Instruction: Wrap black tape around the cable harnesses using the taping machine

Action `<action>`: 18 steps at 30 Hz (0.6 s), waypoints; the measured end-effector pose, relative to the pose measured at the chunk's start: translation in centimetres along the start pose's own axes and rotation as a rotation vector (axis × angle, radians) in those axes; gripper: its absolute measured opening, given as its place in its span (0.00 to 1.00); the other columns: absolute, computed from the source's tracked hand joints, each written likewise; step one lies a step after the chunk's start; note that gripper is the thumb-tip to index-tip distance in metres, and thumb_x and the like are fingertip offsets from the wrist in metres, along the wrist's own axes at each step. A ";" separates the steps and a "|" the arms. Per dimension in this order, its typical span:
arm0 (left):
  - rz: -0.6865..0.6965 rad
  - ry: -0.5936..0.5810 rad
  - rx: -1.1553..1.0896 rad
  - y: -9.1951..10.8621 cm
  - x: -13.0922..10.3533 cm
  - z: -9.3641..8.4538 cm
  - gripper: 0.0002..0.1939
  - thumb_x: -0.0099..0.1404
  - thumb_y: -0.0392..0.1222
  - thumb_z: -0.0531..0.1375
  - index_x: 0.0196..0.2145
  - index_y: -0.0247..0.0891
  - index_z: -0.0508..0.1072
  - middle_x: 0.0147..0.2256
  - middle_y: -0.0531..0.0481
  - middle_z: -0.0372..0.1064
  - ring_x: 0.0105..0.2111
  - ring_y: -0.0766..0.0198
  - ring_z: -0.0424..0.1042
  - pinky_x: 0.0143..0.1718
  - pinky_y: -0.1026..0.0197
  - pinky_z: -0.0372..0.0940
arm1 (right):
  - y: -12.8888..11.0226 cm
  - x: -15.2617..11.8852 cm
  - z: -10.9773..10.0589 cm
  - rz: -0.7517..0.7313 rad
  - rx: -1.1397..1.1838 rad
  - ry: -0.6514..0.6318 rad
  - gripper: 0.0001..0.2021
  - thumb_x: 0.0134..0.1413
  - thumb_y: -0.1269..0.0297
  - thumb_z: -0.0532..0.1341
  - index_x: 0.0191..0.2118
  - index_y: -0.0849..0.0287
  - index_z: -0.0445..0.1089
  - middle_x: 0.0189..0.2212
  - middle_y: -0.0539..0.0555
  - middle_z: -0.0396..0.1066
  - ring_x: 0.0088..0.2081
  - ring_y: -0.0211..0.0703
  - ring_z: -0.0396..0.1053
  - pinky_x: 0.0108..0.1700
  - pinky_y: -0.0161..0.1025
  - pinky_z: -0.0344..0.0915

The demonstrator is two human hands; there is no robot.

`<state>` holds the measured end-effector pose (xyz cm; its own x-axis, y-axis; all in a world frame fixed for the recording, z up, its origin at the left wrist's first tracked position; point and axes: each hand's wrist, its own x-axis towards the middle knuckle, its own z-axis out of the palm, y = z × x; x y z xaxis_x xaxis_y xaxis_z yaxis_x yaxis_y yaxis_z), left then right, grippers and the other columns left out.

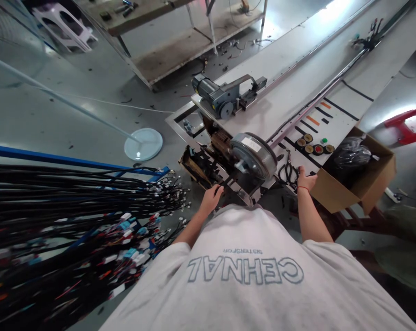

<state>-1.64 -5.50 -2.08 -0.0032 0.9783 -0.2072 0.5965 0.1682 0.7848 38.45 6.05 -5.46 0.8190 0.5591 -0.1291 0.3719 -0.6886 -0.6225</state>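
My left hand (211, 198) is closed at the metal frame by the table's near end, beside a worn box (194, 172) of dark pieces. What its fingers pinch, if anything, is too small to make out. Over at the table's near edge, my right hand (305, 181) has its fingers apart, close to a small black piece (312, 174). Black-handled scissors or pliers (289, 172) lie just left of that hand. Between both hands stands a round grey wheel-like machine part (254, 156). A long dark cable bundle (308, 108) runs from near it along the table.
A motor unit (225, 96) is mounted on the long white table (273, 103). Tape rolls (309, 148) sit near an open cardboard box (344, 195). At left, many cable harnesses (90, 193) hang on a blue rack (73, 158). A round stand base (144, 144) rests on the floor.
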 end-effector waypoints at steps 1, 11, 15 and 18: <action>0.009 0.004 0.004 0.3 0.4 0.1 0.19 0.68 0.53 0.48 0.29 0.38 0.69 0.24 0.51 0.69 0.26 0.63 0.68 0.31 0.63 0.58 | 0.0 0.0 0.0 0.001 -0.002 0.001 0.37 0.51 0.45 0.63 0.55 0.72 0.58 0.56 0.76 0.62 0.59 0.64 0.61 0.60 0.52 0.56; 0.081 0.030 0.104 3.0 3.9 0.9 0.19 0.69 0.53 0.51 0.34 0.38 0.74 0.28 0.49 0.73 0.30 0.60 0.72 0.33 0.63 0.61 | 0.0 0.0 0.0 0.018 -0.017 -0.025 0.39 0.51 0.42 0.61 0.57 0.71 0.56 0.56 0.77 0.61 0.60 0.66 0.60 0.60 0.55 0.56; 0.089 0.051 0.121 3.7 4.8 1.4 0.17 0.68 0.53 0.54 0.36 0.37 0.75 0.30 0.48 0.75 0.32 0.59 0.73 0.35 0.62 0.62 | 0.1 0.0 0.0 -0.001 -0.010 -0.013 0.38 0.51 0.43 0.61 0.57 0.71 0.56 0.56 0.77 0.62 0.59 0.64 0.61 0.60 0.53 0.56; 0.065 0.045 0.130 3.8 5.0 1.4 0.17 0.68 0.53 0.55 0.36 0.37 0.75 0.27 0.49 0.73 0.30 0.60 0.72 0.34 0.62 0.61 | 0.2 0.1 0.2 -0.010 0.004 0.002 0.37 0.50 0.43 0.61 0.56 0.70 0.56 0.56 0.76 0.62 0.59 0.63 0.61 0.60 0.53 0.56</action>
<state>1.77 -0.14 -0.97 0.0049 0.9915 -0.1299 0.6952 0.0900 0.7131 38.53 6.01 -5.74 0.8162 0.5649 -0.1212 0.3782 -0.6811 -0.6269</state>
